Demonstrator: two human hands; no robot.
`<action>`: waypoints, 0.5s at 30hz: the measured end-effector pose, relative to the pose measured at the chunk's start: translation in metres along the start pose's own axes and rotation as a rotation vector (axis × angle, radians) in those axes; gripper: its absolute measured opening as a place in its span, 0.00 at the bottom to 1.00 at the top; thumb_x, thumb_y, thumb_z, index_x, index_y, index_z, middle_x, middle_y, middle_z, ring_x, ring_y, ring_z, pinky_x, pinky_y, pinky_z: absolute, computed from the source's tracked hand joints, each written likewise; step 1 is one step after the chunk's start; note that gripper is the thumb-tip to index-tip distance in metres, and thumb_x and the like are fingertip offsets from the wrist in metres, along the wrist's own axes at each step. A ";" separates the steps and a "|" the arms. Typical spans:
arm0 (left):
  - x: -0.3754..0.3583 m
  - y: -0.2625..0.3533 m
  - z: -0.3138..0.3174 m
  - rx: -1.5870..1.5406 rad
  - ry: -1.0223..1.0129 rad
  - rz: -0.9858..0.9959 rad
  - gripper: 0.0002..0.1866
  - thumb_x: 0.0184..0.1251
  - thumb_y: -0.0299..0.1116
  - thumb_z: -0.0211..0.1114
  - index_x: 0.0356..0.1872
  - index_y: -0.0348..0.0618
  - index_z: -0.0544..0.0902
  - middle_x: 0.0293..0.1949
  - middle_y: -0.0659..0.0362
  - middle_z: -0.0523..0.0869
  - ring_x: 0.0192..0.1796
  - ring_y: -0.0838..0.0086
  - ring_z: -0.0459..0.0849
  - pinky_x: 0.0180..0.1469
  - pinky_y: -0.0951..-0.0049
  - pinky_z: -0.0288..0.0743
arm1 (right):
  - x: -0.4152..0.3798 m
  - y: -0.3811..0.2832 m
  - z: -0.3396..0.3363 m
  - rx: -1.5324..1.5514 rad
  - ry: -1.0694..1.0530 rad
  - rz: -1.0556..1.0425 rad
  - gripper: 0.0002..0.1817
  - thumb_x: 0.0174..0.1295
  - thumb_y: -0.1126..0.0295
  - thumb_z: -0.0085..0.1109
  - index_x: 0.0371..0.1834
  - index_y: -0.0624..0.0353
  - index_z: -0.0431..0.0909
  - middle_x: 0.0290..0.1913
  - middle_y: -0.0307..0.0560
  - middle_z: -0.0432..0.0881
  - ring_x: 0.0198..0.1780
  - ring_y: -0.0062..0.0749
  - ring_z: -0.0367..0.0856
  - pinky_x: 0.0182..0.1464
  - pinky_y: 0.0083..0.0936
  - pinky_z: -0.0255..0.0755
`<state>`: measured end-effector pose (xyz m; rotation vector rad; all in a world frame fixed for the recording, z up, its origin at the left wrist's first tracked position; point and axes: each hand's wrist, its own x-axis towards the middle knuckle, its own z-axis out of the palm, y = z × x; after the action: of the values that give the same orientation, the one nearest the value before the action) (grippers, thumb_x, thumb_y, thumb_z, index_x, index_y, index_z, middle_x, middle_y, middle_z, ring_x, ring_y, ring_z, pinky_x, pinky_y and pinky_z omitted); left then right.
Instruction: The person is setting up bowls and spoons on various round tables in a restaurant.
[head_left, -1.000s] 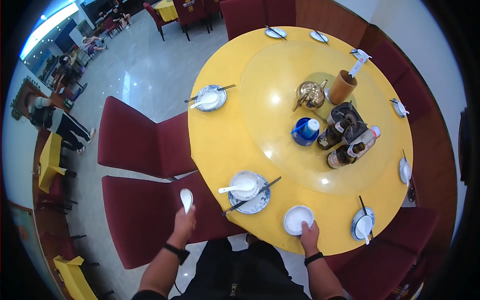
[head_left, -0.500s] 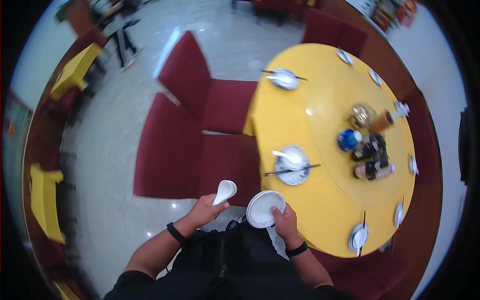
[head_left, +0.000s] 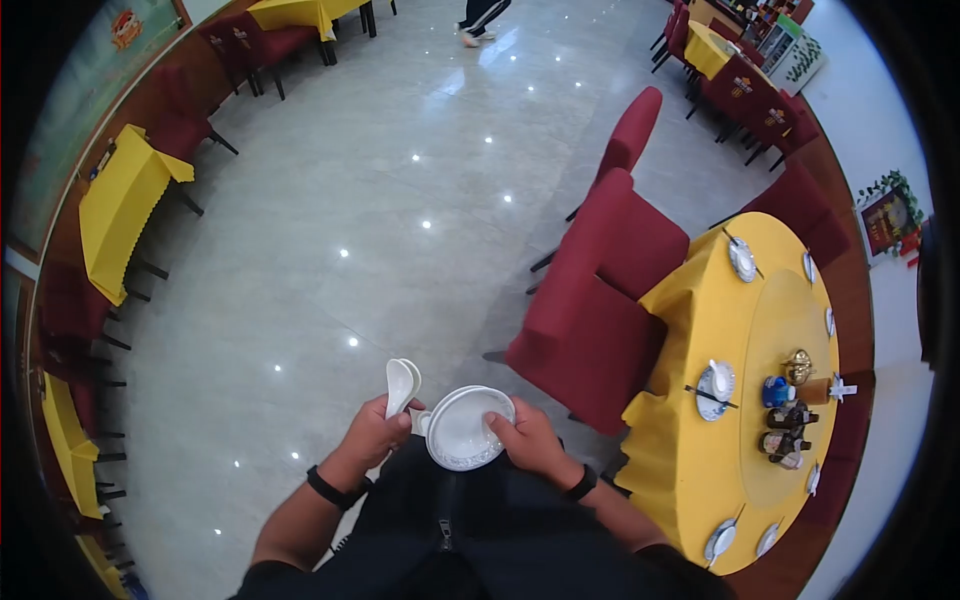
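White soup spoons [head_left: 402, 382], stacked together, stand up from my left hand [head_left: 374, 436], whose fingers are closed round their handles. My right hand [head_left: 532, 440] grips a stack of white bowls [head_left: 468, 430] by the right side, thumb over the rim. The top bowl looks empty and has a patterned edge. Both hands are close together in front of my body, with the bowls just right of the spoons. A small white piece [head_left: 424, 422] shows between the left hand and the bowls; what it belongs to is unclear.
On the right is a round table with a yellow cloth [head_left: 665, 400], holding place settings, a blue pot [head_left: 775, 391] and bottles [head_left: 792, 414]. Red chairs [head_left: 590, 330] stand beside it. Yellow-covered tables [head_left: 125, 210] line the left wall. A person's legs [head_left: 482, 20] show at the top.
The view has turned left, so the round table and red chairs now lie farther right and more floor shows. The bowls and spoons are closer together, still held.
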<state>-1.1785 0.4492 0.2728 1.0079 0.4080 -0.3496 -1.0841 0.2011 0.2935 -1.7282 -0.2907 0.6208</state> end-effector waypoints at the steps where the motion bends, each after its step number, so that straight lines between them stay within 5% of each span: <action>1: -0.003 0.003 -0.007 -0.100 -0.016 0.040 0.24 0.61 0.45 0.72 0.50 0.38 0.78 0.24 0.69 0.74 0.21 0.87 0.67 0.23 0.83 0.59 | 0.012 -0.011 0.008 -0.098 -0.076 -0.026 0.15 0.69 0.62 0.57 0.45 0.65 0.77 0.36 0.53 0.85 0.39 0.35 0.84 0.42 0.30 0.75; 4: 0.006 0.006 -0.028 -0.253 -0.037 0.014 0.34 0.54 0.49 0.76 0.55 0.35 0.75 0.31 0.65 0.80 0.26 0.84 0.75 0.26 0.81 0.68 | 0.046 -0.033 0.022 -0.286 -0.222 -0.022 0.14 0.67 0.63 0.57 0.46 0.63 0.77 0.37 0.57 0.84 0.38 0.43 0.85 0.40 0.32 0.76; 7: 0.026 0.009 -0.055 -0.206 0.072 -0.088 0.48 0.41 0.57 0.81 0.57 0.29 0.73 0.46 0.57 0.85 0.45 0.73 0.86 0.46 0.75 0.80 | 0.081 -0.044 0.037 -0.348 -0.297 -0.058 0.13 0.67 0.63 0.57 0.48 0.61 0.77 0.38 0.58 0.84 0.38 0.47 0.85 0.40 0.33 0.76; 15: 0.117 0.138 -0.093 -0.145 -0.064 -0.040 0.54 0.35 0.57 0.83 0.60 0.26 0.72 0.54 0.52 0.83 0.55 0.66 0.82 0.60 0.66 0.75 | 0.218 -0.076 0.040 -0.355 -0.191 -0.146 0.13 0.66 0.65 0.56 0.47 0.63 0.75 0.35 0.59 0.83 0.37 0.54 0.84 0.39 0.40 0.76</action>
<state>-1.0284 0.5862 0.2748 0.8462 0.3901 -0.3822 -0.9158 0.3636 0.3063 -1.9658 -0.6897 0.6563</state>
